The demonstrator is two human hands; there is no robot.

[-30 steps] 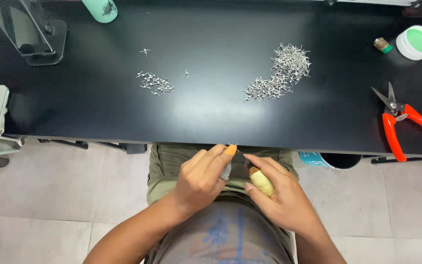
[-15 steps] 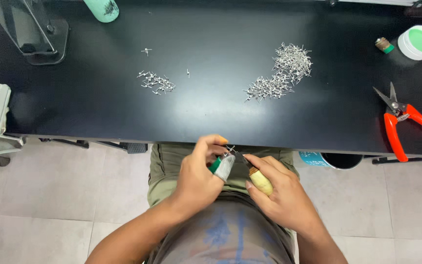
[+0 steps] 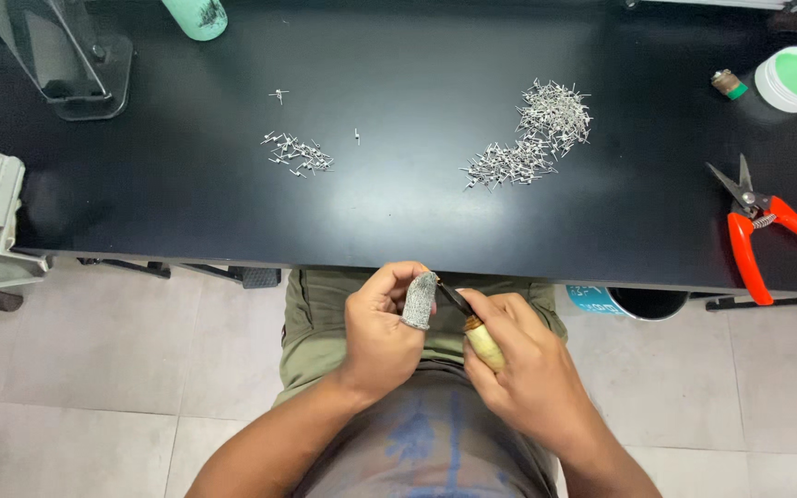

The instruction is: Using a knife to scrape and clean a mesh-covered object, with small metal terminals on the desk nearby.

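Closest to me, over the lap, my left hand [image 3: 378,334] is curled, its fingers gathered around a grey knit finger sleeve [image 3: 418,301]. My right hand [image 3: 529,373] is closed around a small tool with a pale yellow handle [image 3: 483,342], dark tip touching the sleeve. Beyond, on the black table [image 3: 398,221], a large pile of small metal pins [image 3: 537,138] lies right of centre and a smaller cluster [image 3: 297,154] left. Red-handled snips [image 3: 767,226] rest far right; a round green-lidded tub [image 3: 793,79] sits beyond them.
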